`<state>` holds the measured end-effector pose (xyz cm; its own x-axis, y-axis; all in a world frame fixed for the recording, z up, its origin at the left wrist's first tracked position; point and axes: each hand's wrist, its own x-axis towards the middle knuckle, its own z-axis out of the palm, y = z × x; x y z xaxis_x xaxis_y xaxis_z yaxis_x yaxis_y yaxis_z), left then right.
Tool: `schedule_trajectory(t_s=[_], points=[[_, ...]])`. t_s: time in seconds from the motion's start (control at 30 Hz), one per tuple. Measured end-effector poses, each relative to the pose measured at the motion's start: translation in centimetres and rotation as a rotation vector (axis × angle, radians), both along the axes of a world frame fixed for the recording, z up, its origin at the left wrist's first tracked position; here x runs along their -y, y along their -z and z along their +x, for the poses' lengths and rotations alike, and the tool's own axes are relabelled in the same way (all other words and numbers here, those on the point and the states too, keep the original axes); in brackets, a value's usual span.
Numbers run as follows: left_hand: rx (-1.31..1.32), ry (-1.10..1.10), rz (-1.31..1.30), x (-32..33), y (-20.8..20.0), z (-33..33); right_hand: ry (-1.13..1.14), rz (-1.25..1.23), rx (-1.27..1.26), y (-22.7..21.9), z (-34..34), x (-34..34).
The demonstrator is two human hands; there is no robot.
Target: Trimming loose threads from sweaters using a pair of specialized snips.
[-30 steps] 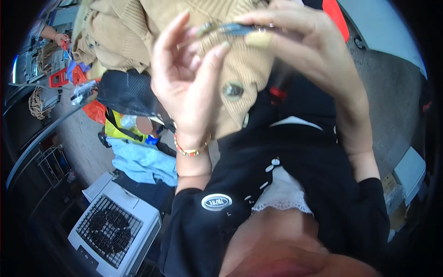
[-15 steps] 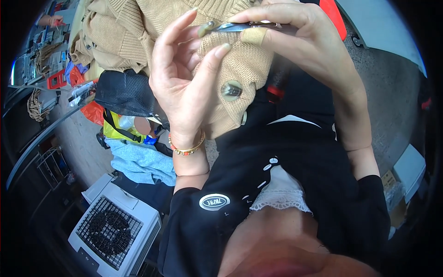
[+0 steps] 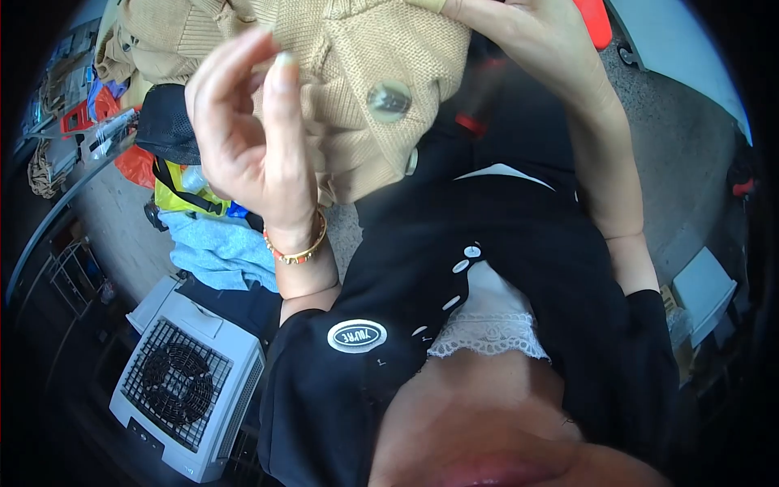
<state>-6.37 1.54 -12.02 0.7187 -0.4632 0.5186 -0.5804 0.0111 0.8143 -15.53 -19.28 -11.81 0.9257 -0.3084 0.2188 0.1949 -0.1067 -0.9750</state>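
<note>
Head view: tan ribbed-knit garment (image 3: 349,122) surrounds large, round, glossy grey-green button (image 3: 389,101). Left hand (image 3: 251,138) left of button, thumb and forefinger parted. Right hand (image 3: 540,32) upper right of button; fingertips cropped, grip cannot be told. Probably best: steady knit, ease folds.

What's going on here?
A person has a tan knit sweater bunched up in front of them, one large button facing up. Their left hand is raised over it, fingers loosely curled, nothing visibly held; whether it touches the knit is unclear. Their right hand is at the top edge, its fingers partly cut off, so any grip can't be seen. A white fan unit stands off to the left.
</note>
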Motion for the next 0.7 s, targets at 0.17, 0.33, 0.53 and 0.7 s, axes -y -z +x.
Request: schedule_trajectory(t_s=[0.17, 0.33, 0.53, 0.7], points=[[-0.067, 0.041, 0.217, -2.6, -0.1, -3.3, 0.001, -0.035, 0.019, 0.7, 0.3, 0.2], [0.168, -0.024, 0.546, -1.3, -0.2, -4.1, 0.037, -0.086, 0.041, 1.3, 0.4, 0.3], [-0.642, 0.138, 0.020, -2.4, -2.3, -3.2, 0.004, -0.052, 0.176, 3.4, 0.6, 0.8], [-0.458, 0.051, 0.008, -2.3, -0.3, -0.1, 0.026, 0.012, -0.039, 1.8, 1.0, 0.3]])
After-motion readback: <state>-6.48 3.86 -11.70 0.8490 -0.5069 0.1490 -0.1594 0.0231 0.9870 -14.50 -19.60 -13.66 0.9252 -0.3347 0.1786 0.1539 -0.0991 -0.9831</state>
